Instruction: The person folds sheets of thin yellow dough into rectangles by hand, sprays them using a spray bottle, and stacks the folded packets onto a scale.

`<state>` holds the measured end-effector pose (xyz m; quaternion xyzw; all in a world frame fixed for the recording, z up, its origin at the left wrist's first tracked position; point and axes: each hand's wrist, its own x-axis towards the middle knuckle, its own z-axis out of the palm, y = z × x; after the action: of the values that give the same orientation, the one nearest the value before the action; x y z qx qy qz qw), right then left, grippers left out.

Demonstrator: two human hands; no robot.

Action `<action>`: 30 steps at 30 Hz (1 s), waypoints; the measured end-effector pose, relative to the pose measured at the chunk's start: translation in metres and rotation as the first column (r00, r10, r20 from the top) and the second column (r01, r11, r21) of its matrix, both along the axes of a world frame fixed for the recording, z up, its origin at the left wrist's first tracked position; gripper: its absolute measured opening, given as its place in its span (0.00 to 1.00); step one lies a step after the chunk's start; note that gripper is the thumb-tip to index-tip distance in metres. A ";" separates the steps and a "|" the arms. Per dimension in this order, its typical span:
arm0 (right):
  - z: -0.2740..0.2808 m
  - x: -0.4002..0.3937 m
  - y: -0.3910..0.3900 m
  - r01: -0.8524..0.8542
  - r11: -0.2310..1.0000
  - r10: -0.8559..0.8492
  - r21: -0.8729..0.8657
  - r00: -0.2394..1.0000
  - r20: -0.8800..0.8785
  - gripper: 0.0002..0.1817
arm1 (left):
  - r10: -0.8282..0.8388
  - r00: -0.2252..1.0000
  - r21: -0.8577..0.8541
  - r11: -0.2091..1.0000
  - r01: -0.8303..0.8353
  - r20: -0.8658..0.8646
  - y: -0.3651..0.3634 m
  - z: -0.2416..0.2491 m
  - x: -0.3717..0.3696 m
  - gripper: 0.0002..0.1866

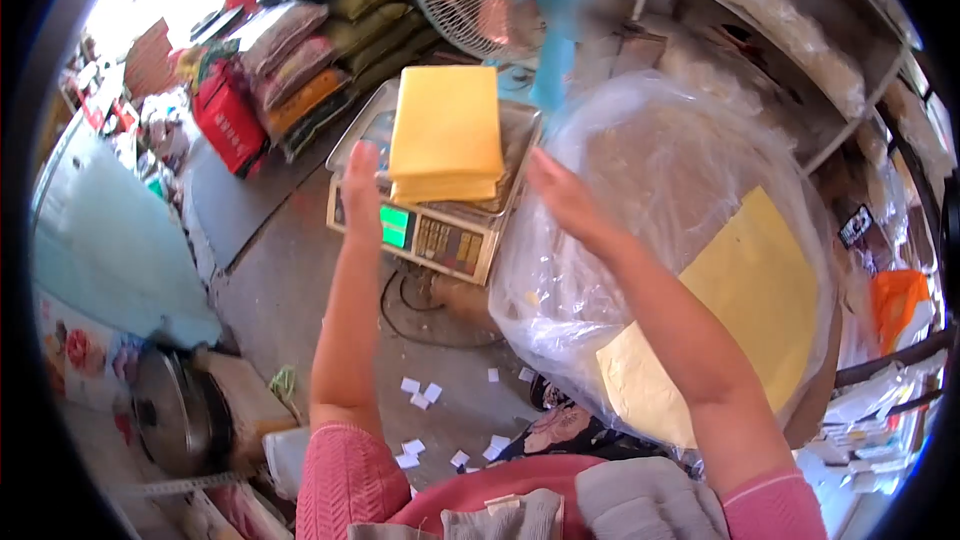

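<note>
A thick stack of yellow paper sheets (446,125) rests on the metal pan of a digital weighing scale (440,245), whose green display is lit but too small to read. My left hand (362,185) is held upright just left of the stack, fingers stretched, over the scale's left side. On the other side, my right hand (562,198) is open near the scale's right edge, with a gap between it and the paper. Both hands look free of any object. Under my right forearm, more yellow paper (755,290) lies on a big clear plastic bag (640,160).
A blue fan (552,30) stands behind the scale. Several filled sacks (370,20) are piled at the back left. Shelves with plastic-wrapped goods (760,0) line the right. A lidded pot (170,405) sits lower left, and small white paper pieces (420,395) lie scattered on the floor.
</note>
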<state>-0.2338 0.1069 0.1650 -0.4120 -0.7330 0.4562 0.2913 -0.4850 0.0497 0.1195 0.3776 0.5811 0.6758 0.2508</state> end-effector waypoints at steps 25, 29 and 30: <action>-0.129 0.251 -0.256 0.067 0.944 -0.279 0.323 0.683 0.675 0.34 | -0.351 0.079 0.178 -0.262 0.949 -0.933 -0.233 0.188 0.326 0.08; -0.144 0.254 -0.253 0.151 0.897 -0.405 0.416 0.660 0.633 0.30 | -0.194 0.087 0.153 -0.356 0.922 -0.977 -0.243 0.196 0.339 0.08; -0.145 0.257 -0.253 0.122 0.913 -0.371 0.388 0.646 0.668 0.28 | -0.182 0.121 0.179 -0.348 0.920 -0.976 -0.241 0.195 0.339 0.08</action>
<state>0.0232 -0.1462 0.0197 -0.6053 -0.7852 0.0893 0.0960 -0.1461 -0.1911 0.3145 0.8775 -0.2560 0.3909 0.1079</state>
